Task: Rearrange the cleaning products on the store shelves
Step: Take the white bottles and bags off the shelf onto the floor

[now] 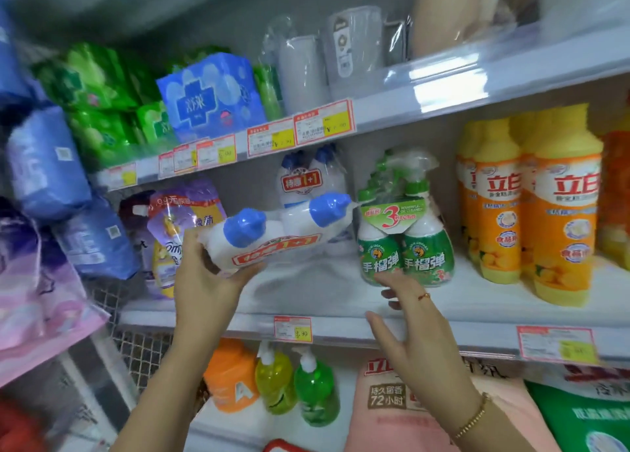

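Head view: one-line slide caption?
Left hand holds a blue-capped bottle twin-pack; open right hand by the green spray-bottle pack.

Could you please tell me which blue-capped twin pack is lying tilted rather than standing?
The front pack, held by the left hand; the rear pack stands upright.

**Shop aisle stocked with household goods**

White tiered shelves (484, 332) carry red-and-yellow price tags (293, 329) on their front edges, one of them between the left hand (204, 288) and the right hand (422, 342). Rows of identical yellow bottles (562, 213) stand right of the right hand. Wrapped packs (211, 97) lie above both hands. The left hand holds a banded twin pack (272, 243), and a matching pack (306, 182) stands just behind it.
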The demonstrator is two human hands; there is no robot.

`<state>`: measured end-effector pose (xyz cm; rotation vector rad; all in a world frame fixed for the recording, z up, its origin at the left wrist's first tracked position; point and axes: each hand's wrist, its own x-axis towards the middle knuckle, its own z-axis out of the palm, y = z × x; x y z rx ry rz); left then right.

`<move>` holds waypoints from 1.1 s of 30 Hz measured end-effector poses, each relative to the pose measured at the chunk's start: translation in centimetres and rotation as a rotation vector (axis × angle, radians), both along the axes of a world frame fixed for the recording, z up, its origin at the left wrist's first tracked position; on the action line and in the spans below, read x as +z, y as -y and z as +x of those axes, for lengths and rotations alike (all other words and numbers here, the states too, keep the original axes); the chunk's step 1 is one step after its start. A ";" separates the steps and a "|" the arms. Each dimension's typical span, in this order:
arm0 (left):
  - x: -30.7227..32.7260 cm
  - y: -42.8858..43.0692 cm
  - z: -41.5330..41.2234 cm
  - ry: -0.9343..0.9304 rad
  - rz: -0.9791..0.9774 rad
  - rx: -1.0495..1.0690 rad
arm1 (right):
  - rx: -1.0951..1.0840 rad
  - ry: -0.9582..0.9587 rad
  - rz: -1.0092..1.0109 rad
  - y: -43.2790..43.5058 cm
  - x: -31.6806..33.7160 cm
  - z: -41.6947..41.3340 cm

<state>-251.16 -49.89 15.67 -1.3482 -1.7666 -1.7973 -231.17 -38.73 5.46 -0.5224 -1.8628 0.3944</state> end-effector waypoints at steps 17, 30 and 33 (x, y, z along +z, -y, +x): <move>7.3 -0.3 15.5 0.564 -0.176 -0.438 | -0.263 -0.006 0.810 2.4 3.4 9.6; 8.8 3.0 17.1 0.540 0.005 -0.634 | -0.021 -0.144 0.405 8.3 10.6 12.5; 8.1 2.6 15.7 0.558 0.012 -0.644 | 0.179 -0.588 -0.047 8.7 12.6 12.4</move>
